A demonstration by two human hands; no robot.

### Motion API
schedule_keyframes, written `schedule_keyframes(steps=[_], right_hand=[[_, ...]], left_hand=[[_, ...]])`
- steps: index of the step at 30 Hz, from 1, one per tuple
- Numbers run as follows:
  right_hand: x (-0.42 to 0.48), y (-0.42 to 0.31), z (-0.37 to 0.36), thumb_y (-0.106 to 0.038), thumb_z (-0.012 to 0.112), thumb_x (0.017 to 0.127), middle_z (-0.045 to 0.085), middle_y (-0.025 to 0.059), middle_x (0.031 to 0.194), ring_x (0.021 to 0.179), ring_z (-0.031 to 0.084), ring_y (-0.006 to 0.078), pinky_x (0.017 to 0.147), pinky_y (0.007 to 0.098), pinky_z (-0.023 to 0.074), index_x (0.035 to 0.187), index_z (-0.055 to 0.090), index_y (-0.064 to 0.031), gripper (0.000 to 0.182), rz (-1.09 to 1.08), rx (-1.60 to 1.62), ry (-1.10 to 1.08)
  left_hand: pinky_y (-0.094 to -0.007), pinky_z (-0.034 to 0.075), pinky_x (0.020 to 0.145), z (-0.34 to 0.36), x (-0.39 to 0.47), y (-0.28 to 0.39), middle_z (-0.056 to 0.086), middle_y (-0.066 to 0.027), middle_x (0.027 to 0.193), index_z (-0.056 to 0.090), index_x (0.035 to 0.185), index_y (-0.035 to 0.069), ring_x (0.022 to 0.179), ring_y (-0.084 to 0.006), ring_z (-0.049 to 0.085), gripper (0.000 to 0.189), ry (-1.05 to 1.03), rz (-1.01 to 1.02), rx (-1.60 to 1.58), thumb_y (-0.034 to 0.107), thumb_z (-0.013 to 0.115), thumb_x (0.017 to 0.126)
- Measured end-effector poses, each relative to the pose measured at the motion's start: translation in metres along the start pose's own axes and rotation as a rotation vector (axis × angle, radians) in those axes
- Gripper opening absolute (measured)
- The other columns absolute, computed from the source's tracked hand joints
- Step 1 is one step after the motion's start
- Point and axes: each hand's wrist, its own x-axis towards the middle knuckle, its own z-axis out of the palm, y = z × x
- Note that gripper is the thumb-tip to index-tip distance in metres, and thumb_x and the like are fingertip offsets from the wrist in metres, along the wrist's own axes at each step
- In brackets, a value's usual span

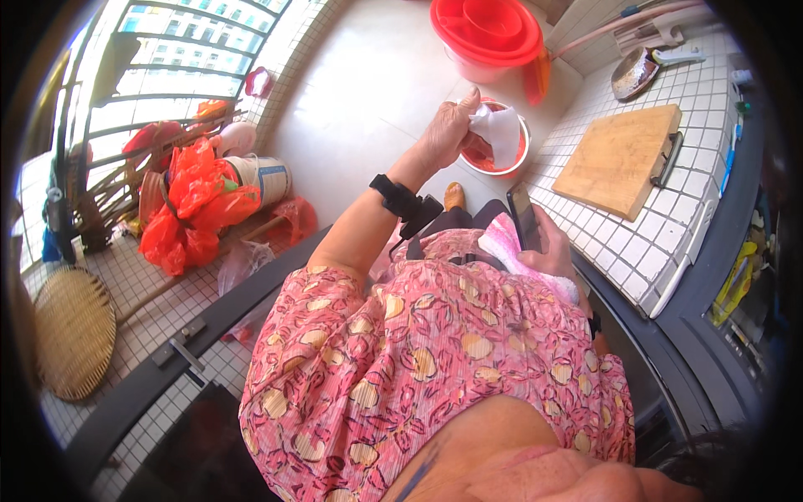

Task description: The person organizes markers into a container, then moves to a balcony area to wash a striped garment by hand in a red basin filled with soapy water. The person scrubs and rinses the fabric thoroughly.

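My left hand (448,132) is closed on a piece of white tissue or paper (504,137), which hangs over a round bin (526,147) with a white rim and a red inside. A black strap with a small device sits on that forearm. Lower right, my right hand (552,241) grips a dark smartphone (522,216), held upright near my lap. A pink and white towel (517,260) lies under and beside this hand, against my patterned top; whether the fingers also hold it cannot be told.
Red basins (492,28) sit on a pail by an orange dustpan (537,78). At right, a wooden cutting board (618,160) and worn pan (635,74) rest on a tiled ledge. Left are red plastic bags (194,207), a tipped bucket (270,179), a woven fan-shaped item (75,332) and a dark door frame (251,276).
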Motion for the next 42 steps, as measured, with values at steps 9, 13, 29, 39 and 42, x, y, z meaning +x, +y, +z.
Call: schedule_keyframes(steps=[9, 13, 29, 39, 42], right_hand=[[0.025, -0.012, -0.009, -0.004, 0.064, 0.062, 0.049, 0.0113, 0.117, 0.106, 0.049, 0.017, 0.094, 0.0274, 0.0358, 0.132, 0.031, 0.0077, 0.077, 0.025, 0.131, 0.025], [0.027, -0.013, -0.02, -0.004, 0.064, 0.063, 0.05, 0.0101, 0.115, 0.104, 0.049, 0.0158, 0.092, 0.0269, 0.0362, 0.131, 0.032, 0.0073, 0.077, 0.035, 0.158, 0.011], [0.0, 0.014, -0.051, -0.009, 0.065, 0.061, 0.051, 0.0076, 0.109, 0.099, 0.048, 0.0143, 0.088, 0.0245, 0.0365, 0.129, 0.034, 0.0068, 0.077, 0.063, 0.21, 0.101], [-0.002, 0.023, -0.064, -0.011, 0.067, 0.061, 0.05, 0.0109, 0.115, 0.104, 0.048, 0.0165, 0.092, 0.0262, 0.0351, 0.133, 0.029, 0.0096, 0.084, 0.074, 0.199, 0.131], [0.0, 0.025, -0.066, -0.012, 0.067, 0.061, 0.05, 0.0111, 0.114, 0.104, 0.048, 0.0166, 0.092, 0.0261, 0.0352, 0.133, 0.029, 0.0095, 0.083, 0.083, 0.203, 0.129]], left_hand=[[-0.033, 0.046, 0.085, -0.004, 0.023, 0.003, 0.062, -0.0114, 0.101, 0.06, 0.098, -0.004, 0.097, -0.0213, 0.058, 0.03, 0.001, 0.43, 0.887, -0.008, 0.053, 0.069], [-0.0317, 0.044, 0.09, 0.014, 0.033, 0.01, 0.055, -0.0128, 0.115, 0.057, 0.107, -0.006, 0.105, -0.0196, 0.054, 0.036, -0.165, 0.289, 0.301, -0.006, 0.039, 0.077], [-0.0336, 0.046, 0.052, -0.03, 0.141, -0.154, 0.062, -0.0115, 0.079, 0.063, 0.088, -0.004, 0.065, -0.0213, 0.06, 0.019, 0.327, -0.127, -0.046, 0.008, 0.066, 0.073], [-0.0384, 0.049, 0.046, -0.013, 0.156, -0.159, 0.058, -0.0103, 0.076, 0.057, 0.096, 0.004, 0.061, -0.0224, 0.059, 0.037, 0.258, -0.287, -0.131, 0.037, 0.062, 0.082], [-0.0414, 0.049, 0.05, -0.007, 0.154, -0.15, 0.055, -0.0106, 0.086, 0.056, 0.098, 0.007, 0.071, -0.0229, 0.058, 0.041, 0.27, -0.387, -0.293, 0.044, 0.061, 0.082]])
